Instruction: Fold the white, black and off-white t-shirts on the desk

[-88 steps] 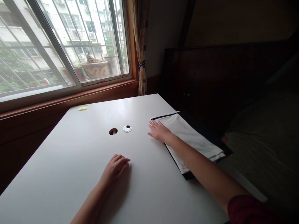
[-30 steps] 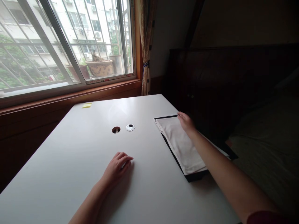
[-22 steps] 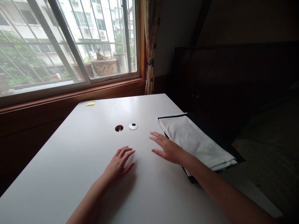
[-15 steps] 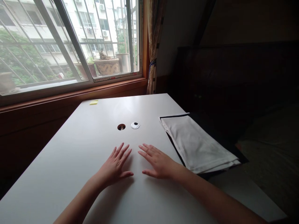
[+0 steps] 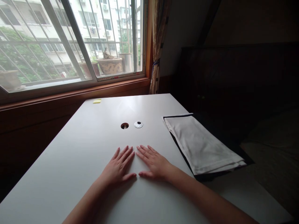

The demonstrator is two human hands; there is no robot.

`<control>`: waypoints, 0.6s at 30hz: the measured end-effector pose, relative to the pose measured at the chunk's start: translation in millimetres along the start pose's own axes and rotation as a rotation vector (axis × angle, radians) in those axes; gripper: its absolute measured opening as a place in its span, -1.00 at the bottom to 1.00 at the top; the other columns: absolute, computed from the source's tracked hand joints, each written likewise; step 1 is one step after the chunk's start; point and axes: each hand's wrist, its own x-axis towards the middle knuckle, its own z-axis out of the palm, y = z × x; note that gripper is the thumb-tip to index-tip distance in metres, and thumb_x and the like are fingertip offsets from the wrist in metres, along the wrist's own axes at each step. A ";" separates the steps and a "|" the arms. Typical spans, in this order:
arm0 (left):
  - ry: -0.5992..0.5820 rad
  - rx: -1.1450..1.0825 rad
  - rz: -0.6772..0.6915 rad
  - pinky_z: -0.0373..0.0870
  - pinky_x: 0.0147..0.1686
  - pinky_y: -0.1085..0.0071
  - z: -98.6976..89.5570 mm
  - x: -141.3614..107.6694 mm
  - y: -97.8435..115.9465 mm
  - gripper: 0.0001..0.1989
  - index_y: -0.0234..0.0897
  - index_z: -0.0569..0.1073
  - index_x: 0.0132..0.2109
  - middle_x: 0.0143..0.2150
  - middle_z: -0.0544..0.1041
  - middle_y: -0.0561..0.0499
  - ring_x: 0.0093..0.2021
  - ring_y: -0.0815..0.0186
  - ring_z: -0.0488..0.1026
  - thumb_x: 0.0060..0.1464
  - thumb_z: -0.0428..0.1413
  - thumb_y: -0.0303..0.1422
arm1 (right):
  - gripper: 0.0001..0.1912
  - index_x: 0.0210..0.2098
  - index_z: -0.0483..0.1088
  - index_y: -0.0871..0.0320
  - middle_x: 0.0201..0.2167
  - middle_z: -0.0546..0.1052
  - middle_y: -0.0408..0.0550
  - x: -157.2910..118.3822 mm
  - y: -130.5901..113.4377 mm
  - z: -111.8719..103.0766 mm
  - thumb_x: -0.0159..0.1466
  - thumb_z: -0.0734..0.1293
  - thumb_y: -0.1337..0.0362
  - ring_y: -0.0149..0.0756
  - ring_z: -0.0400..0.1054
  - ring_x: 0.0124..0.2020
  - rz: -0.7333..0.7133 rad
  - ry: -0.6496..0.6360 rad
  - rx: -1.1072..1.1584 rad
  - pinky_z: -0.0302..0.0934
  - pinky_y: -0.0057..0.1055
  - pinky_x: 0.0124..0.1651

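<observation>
My left hand (image 5: 121, 164) lies palm down on the white table (image 5: 70, 149), its fingers stretched out and the thumb pointing right. Facing it, my right hand (image 5: 153, 163) rests the same way, palm down with the fingers apart. A narrow gap separates the two hands at the thumbs and fingertips. Neither hand holds anything. Beyond the fingertips are a round hole (image 5: 124, 126) in the tabletop and a round silvery cover (image 5: 138, 124) with a dark opening. To the right of my right hand lies a folded light-grey cloth (image 5: 201, 144) with black material under it.
A yellow sticky note (image 5: 97, 101) is at the table's far left corner. Behind the table are a barred window (image 5: 102, 76) and a tied curtain (image 5: 155, 74). Potted plants (image 5: 109, 65) stand outside the glass. The right side of the room is dark.
My hands have come closer together and settled lower onto the tabletop. The view has shifted slightly, so the table and cloth appear a little further right.
</observation>
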 end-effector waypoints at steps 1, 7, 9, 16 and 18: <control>0.006 -0.001 0.000 -0.18 0.48 -0.16 -0.2 -0.2 0.1 -0.08 -0.17 -0.19 0.56 0.57 -0.06 -0.15 0.55 -0.08 -0.11 0.31 -0.04 0.18 | -0.04 0.55 -0.18 0.14 0.56 -0.17 0.07 -0.1 -0.3 -0.2 0.40 0.16 -0.29 -0.06 -0.33 0.56 0.004 -0.003 -0.003 -0.44 -0.01 0.56; 0.020 -0.007 -0.001 -0.16 0.48 -0.14 -1.5 -0.7 1.0 -0.10 -0.16 -0.16 0.56 0.56 -0.04 -0.14 0.54 -0.06 -0.08 0.31 -0.04 0.17 | -0.06 0.55 -0.19 0.12 0.56 -0.17 0.05 0.0 -0.8 1.2 0.42 0.16 -0.26 -0.05 -0.31 0.56 0.009 -0.004 -0.010 -0.44 0.02 0.56; 0.015 -0.007 -0.003 -0.16 0.48 -0.14 -1.7 -0.7 1.6 -0.10 -0.16 -0.16 0.56 0.57 -0.05 -0.13 0.54 -0.06 -0.08 0.31 -0.05 0.17 | -0.07 0.55 -0.18 0.13 0.56 -0.17 0.05 0.1 -0.9 2.2 0.42 0.17 -0.25 -0.06 -0.30 0.56 0.009 0.000 -0.012 -0.44 0.01 0.56; 0.004 -0.019 -0.014 -0.14 0.48 -0.14 -2.3 -1.3 2.8 -0.12 -0.16 -0.11 0.55 0.57 -0.05 -0.14 0.55 -0.06 -0.09 0.31 -0.05 0.18 | -0.15 0.54 -0.08 0.12 0.55 -0.10 0.02 0.7 -2.5 4.9 0.43 0.21 -0.14 -0.09 -0.26 0.56 0.043 0.018 -0.050 -0.38 -0.01 0.56; 0.017 -0.024 -0.012 -0.13 0.48 -0.14 -2.1 -1.6 2.6 -0.12 -0.14 -0.11 0.55 0.56 -0.03 -0.14 0.54 -0.06 -0.07 0.31 -0.03 0.17 | -0.16 0.54 -0.07 0.11 0.55 -0.09 0.03 0.5 -2.8 5.3 0.43 0.22 -0.13 -0.07 -0.24 0.55 0.041 0.027 -0.045 -0.36 0.00 0.55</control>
